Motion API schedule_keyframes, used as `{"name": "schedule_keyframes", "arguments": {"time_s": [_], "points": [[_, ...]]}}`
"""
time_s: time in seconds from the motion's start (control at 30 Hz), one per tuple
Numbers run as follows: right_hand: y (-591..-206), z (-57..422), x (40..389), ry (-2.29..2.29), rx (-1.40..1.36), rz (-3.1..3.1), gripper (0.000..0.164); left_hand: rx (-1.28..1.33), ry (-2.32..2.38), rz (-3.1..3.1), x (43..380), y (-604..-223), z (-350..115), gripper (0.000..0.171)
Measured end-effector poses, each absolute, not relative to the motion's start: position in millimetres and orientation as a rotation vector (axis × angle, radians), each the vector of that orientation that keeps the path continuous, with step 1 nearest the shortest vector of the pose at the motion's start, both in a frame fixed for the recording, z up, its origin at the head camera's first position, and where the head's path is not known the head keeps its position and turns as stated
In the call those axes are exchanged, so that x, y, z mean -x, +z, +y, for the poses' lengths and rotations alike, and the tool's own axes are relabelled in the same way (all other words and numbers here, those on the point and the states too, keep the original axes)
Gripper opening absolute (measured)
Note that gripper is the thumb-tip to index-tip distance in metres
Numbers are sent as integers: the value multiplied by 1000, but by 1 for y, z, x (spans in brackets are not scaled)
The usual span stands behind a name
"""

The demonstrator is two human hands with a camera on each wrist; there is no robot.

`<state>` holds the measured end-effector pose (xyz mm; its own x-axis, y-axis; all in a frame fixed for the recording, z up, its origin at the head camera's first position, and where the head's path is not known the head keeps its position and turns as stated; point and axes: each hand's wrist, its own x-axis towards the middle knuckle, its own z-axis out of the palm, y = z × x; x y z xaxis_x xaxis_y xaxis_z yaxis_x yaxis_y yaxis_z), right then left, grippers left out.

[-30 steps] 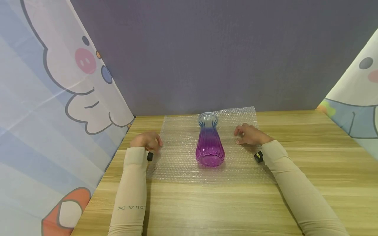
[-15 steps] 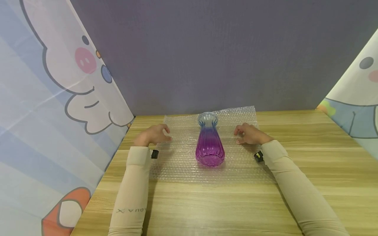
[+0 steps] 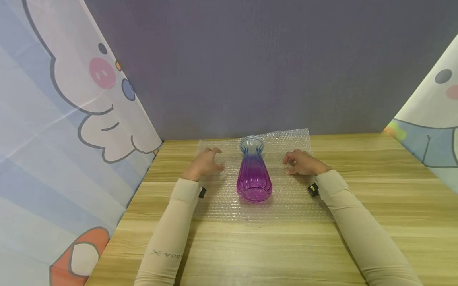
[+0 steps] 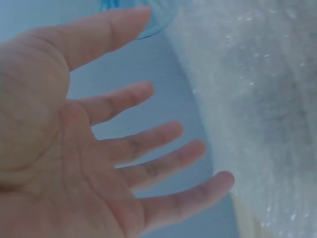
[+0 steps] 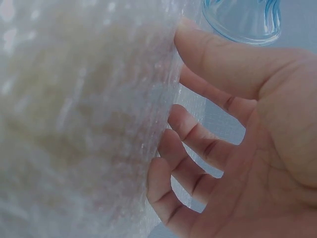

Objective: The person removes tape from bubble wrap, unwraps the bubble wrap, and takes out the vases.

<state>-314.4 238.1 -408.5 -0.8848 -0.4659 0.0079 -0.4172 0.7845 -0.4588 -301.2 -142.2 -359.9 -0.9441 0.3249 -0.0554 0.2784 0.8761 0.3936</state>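
A ribbed glass vase (image 3: 254,176), purple at its base and fading to blue and clear at the mouth, is on a sheet of bubble wrap (image 3: 229,210). Its broad base is nearer me and its mouth farther off. To the vase's left is my left hand (image 3: 205,163), with fingers spread and apart from the glass; the left wrist view confirms the palm holds nothing. On the other side my right hand (image 3: 302,163) hovers with loosely bent fingers over the wrap. In the right wrist view the wrap hides some fingertips, and I cannot tell whether they touch it.
The wood-grain table (image 3: 250,254) stretches in front and to both sides of the wrap. A grey panel (image 3: 272,67) rises along the back edge. Cartoon-printed cloths hang at the left (image 3: 43,159) and right (image 3: 436,119). Small black devices sit at both wrists.
My left hand has moved right from the wrap's left edge towards the vase, and its fingers have spread. The right hand, vase and wrap have hardly moved.
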Motion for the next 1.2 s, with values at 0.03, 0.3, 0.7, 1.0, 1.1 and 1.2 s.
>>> {"name": "schedule_keyframes", "arguments": {"time_s": [0.03, 0.3, 0.7, 1.0, 1.1, 1.2], "points": [[-408, 238, 314, -702, 713, 2867, 29, -475, 587, 2924, 302, -363, -141, 72], [-407, 237, 314, -709, 715, 2866, 29, -474, 580, 2849, 300, -377, -135, 91], [-408, 237, 314, -708, 699, 2861, 29, -477, 414, 2787, 294, -387, -126, 98], [-409, 238, 314, -707, 704, 2867, 29, -449, 384, 2785, 294, -386, -124, 93], [-409, 237, 314, -704, 704, 2873, 29, -437, 382, 2782, 294, -386, -124, 94], [-409, 237, 314, -701, 700, 2877, 28, -432, 382, 2782, 294, -387, -124, 95]]}}
